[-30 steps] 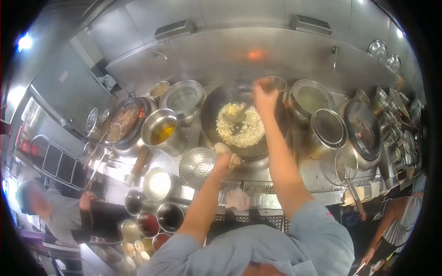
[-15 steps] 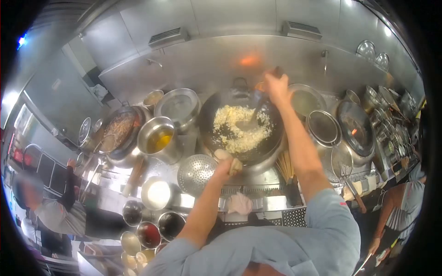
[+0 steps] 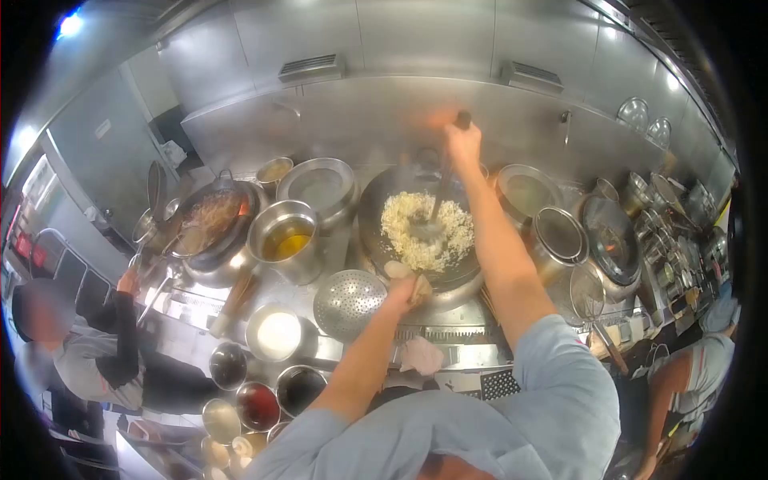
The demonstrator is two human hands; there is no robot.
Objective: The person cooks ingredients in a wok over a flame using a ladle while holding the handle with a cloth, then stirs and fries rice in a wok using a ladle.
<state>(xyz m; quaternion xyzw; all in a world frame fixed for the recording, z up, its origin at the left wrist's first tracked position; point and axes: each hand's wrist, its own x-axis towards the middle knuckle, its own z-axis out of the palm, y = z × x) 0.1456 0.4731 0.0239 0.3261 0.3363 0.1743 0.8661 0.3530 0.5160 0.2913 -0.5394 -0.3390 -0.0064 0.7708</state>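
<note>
A large dark wok (image 3: 374,210) in the middle holds pale rice-like grains (image 3: 450,240). My right hand (image 3: 462,146) is wrapped round the handle of a ladle (image 3: 442,188), held steeply with its bowl down among the grains. At the wok's near edge my left hand (image 3: 408,294) is closed on a folded cloth (image 3: 422,286) pressed against the rim. A perforated strainer (image 3: 349,304) lies just left of my left hand. Another cloth (image 3: 421,355) rests on the counter edge below.
A pot of yellow liquid (image 3: 290,240) and a lidded-looking pot (image 3: 318,189) stand left of the wok. Sauce containers (image 3: 258,406) are nearer me. A pot with a sieve (image 3: 560,234) stands right. One person (image 3: 88,352) is at far left, another (image 3: 688,376) at far right.
The ladle has shifted left and stands more upright, with its bowl in the middle of the grains. The grains now form a rounder heap. The person at left has changed position.
</note>
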